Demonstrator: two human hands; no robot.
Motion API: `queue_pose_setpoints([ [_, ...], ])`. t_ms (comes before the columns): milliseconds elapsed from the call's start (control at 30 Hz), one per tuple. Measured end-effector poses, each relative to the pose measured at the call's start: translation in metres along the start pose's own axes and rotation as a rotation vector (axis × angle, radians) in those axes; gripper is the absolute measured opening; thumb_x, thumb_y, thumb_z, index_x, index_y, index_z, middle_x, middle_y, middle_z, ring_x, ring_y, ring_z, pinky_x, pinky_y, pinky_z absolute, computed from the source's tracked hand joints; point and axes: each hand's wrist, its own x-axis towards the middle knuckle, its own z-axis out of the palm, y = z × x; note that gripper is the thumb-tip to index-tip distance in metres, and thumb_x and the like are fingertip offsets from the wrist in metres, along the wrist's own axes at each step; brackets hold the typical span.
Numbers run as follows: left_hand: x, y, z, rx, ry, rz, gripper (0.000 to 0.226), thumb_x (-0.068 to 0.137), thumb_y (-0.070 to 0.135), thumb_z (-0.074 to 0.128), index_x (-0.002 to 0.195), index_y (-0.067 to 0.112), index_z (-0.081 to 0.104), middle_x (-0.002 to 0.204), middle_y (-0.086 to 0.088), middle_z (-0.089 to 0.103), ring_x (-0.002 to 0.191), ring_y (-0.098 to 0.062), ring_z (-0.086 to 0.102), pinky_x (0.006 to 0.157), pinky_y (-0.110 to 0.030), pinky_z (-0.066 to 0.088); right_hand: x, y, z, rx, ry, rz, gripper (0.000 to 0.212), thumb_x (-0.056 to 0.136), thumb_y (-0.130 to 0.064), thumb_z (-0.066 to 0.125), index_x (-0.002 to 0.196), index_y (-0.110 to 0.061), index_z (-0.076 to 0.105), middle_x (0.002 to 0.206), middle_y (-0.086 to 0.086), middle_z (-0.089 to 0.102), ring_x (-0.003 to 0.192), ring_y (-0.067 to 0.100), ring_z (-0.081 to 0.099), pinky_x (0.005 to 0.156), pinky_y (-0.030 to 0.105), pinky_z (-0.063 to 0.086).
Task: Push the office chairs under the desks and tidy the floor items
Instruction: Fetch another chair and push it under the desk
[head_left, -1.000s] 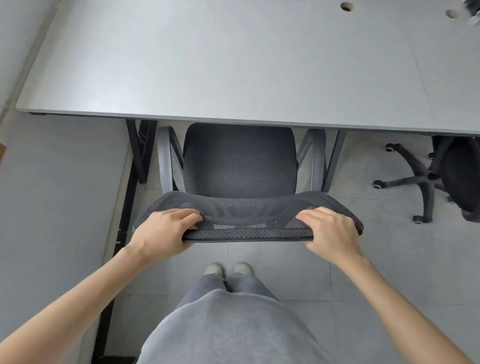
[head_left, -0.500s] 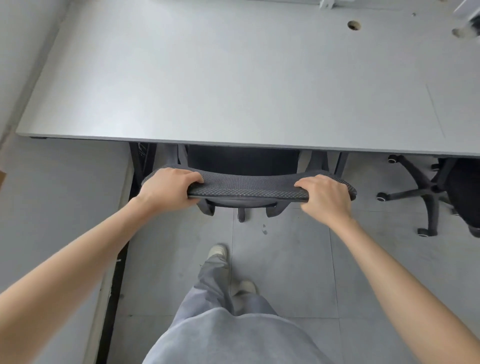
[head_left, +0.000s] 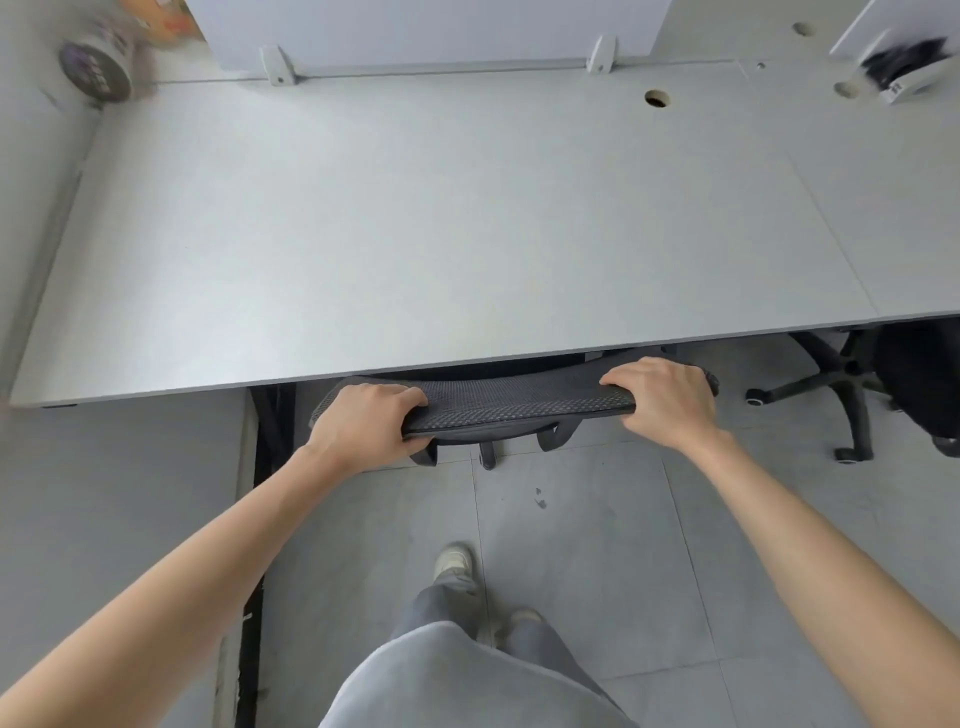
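At the far left, a blurred round tin is seen at the back corner of the desk, which is otherwise nearly bare. Below the desk's near edge, the left hand is closed over the left end of the chair backrest, fingers wrapped across the top and thumb tucked beneath. The chair is found almost wholly under the desk: only the mesh top rail and a few dark struts below it are left showing, and the seat is hidden. The backrest is judged to be soft mesh over a stiff frame, so it is best gripped at the rim, as is done here, rather than pressed in the yielding middle. On castors over smooth tile, the chair is expected to roll lightly and to swivel unless it is pushed evenly from both ends. The right hand is clamped over the right end of the same rail. Further right, a second chair is seen only partly under the neighbouring desk, its star base and castors out on the floor, and is judged to need pushing in too.
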Motion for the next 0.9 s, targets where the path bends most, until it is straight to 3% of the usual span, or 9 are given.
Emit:
queue_pose_setpoints([
  [233,0.001,0.000,0.001,0.016,0.061,-0.002,0.033,0.072,0.038,0.058,0.097,0.018,0.064,0.089,0.001,0.071,0.078,-0.028,0.065,0.060,-0.029,0.043,-0.002,0.001,-0.002,0.017,0.020,-0.006,0.039,0.073,-0.016,0.062,0.110,-0.025,0.067,0.112,-0.009,0.068,0.106,0.019,0.058,0.073,0.029,0.043],
  [400,-0.007,0.014,-0.002,0.026,0.170,0.027,0.040,0.074,0.041,0.043,0.094,0.017,0.068,0.084,0.001,0.073,0.075,-0.027,0.068,0.054,-0.031,0.049,-0.002,0.001,-0.009,0.027,-0.028,-0.038,0.033,0.079,-0.017,0.056,0.109,-0.027,0.065,0.114,-0.008,0.067,0.106,0.020,0.057,0.078,0.031,0.044],
  [500,-0.019,0.041,-0.007,-0.108,0.250,0.027,0.042,0.080,0.040,0.039,0.102,0.017,0.067,0.094,0.002,0.073,0.079,-0.021,0.068,0.060,-0.032,0.054,-0.011,-0.003,-0.013,0.065,-0.069,-0.059,0.038,0.084,-0.021,0.056,0.123,-0.023,0.057,0.124,-0.002,0.062,0.113,0.023,0.055,0.088,0.034,0.045],
  [600,-0.036,0.076,-0.010,-0.440,0.306,0.059,0.034,0.087,0.031,0.042,0.103,0.013,0.067,0.100,0.004,0.070,0.082,-0.008,0.064,0.071,-0.021,0.052,-0.053,-0.016,-0.009,0.400,0.130,-0.009,0.041,0.089,-0.017,0.055,0.130,-0.015,0.051,0.130,0.003,0.057,0.120,0.019,0.050,0.099,0.029,0.038],
  [667,-0.046,0.101,-0.006,-0.613,0.336,0.041,0.030,0.089,0.028,0.045,0.100,0.013,0.068,0.096,0.007,0.070,0.079,-0.007,0.063,0.069,-0.014,0.049,-0.093,-0.022,-0.002,0.657,0.272,0.088,0.038,0.090,-0.012,0.054,0.129,-0.012,0.052,0.126,0.000,0.058,0.117,0.007,0.049,0.100,0.013,0.032],
  [733,-0.057,0.125,0.012,-0.792,0.256,-0.063,0.024,0.090,0.030,0.046,0.099,0.020,0.067,0.092,0.015,0.072,0.085,-0.002,0.064,0.075,-0.014,0.049,-0.138,-0.024,0.013,0.843,0.314,0.233,0.036,0.091,-0.009,0.052,0.127,-0.011,0.052,0.121,-0.007,0.058,0.110,-0.002,0.048,0.096,0.002,0.030],
  [800,-0.065,0.148,0.037,-0.954,0.097,-0.179,0.021,0.090,0.029,0.045,0.097,0.028,0.065,0.090,0.015,0.073,0.089,-0.004,0.066,0.082,-0.023,0.052,-0.185,-0.024,0.037,0.992,0.294,0.410,0.034,0.092,-0.008,0.051,0.126,-0.011,0.053,0.120,-0.007,0.059,0.112,0.001,0.052,0.097,0.004,0.034],
  [900,-0.071,0.191,0.066,-1.030,-0.126,-0.144,0.021,0.090,0.024,0.045,0.096,0.027,0.065,0.089,0.012,0.073,0.086,-0.008,0.068,0.080,-0.032,0.054,-0.256,-0.028,0.078,1.096,0.304,0.668,0.031,0.092,-0.006,0.051,0.123,-0.011,0.055,0.120,-0.003,0.060,0.113,0.005,0.055,0.099,0.013,0.040],
])
